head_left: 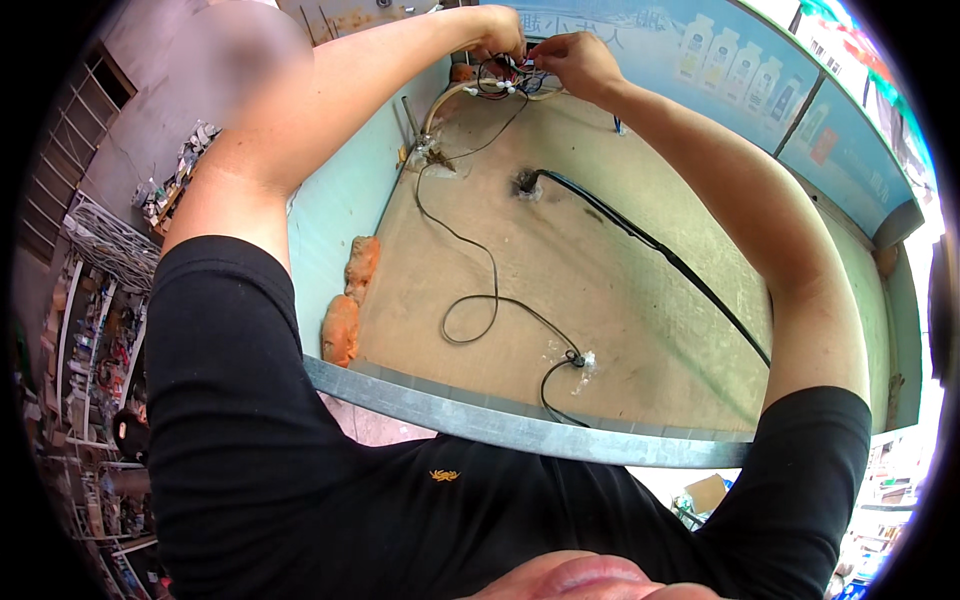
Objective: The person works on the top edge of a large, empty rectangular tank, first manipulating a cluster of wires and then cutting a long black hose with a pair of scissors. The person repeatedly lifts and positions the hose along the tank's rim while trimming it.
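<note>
Head view: see thin wires (516,68) bunched between the fingertips of both hands. Note the left hand (503,32) bent at the wrist, fingers curled down at the bunch; cannot tell whether gripping. Find the right hand (583,62) seemingly pinched on the wires between thumb and forefinger, exact strand unclear. Note white wire connectors (505,87) just below the left hand, thin black cable (495,270) well below both. Expect light, limp, easily nicked strands; best taken by the insulation beside a connector, without tugging.
</note>
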{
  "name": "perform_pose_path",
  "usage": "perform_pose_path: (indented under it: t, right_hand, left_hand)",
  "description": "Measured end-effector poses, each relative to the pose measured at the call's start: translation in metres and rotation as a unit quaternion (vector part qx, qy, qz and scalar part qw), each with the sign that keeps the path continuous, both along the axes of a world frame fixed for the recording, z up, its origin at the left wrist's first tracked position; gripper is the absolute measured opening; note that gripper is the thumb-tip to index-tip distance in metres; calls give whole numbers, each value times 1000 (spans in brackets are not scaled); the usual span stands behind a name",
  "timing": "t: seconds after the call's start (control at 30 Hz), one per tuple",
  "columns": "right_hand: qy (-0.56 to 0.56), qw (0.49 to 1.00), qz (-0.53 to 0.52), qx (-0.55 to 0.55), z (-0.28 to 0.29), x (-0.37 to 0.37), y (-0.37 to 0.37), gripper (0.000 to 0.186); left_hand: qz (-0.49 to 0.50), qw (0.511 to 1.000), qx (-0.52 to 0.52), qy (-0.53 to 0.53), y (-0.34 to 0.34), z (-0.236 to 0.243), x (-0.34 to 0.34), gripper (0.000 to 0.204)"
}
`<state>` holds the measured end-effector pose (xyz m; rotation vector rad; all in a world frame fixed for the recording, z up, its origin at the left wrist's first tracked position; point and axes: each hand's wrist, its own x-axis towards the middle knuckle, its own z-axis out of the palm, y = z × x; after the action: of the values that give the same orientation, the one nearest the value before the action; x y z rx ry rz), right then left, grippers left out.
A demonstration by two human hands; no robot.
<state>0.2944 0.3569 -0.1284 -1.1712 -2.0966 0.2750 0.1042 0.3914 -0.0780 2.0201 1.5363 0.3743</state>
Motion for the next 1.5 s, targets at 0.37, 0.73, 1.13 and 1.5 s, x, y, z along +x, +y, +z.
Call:
perform_pose_path:
  t: [0.37,0.73,1.13,1.5]
  right_hand:
    - [174,981,31,-83,-11,10,12,33]
    - [152,982,32,-109,-4,5,1,30]
    - [117,986,39,-114,-1,10,6,29]
    - [143,982,81,-98,-14,20,25,30]
  left_hand:
    - [-49,982,43,176,21,-1,1,25]
    - [-83,978,130,140,38,-18,-2,23]
    - [-74,974,118,178,33,-10,9,21]
    - [-94,954,164,231,37,-14,16,22]
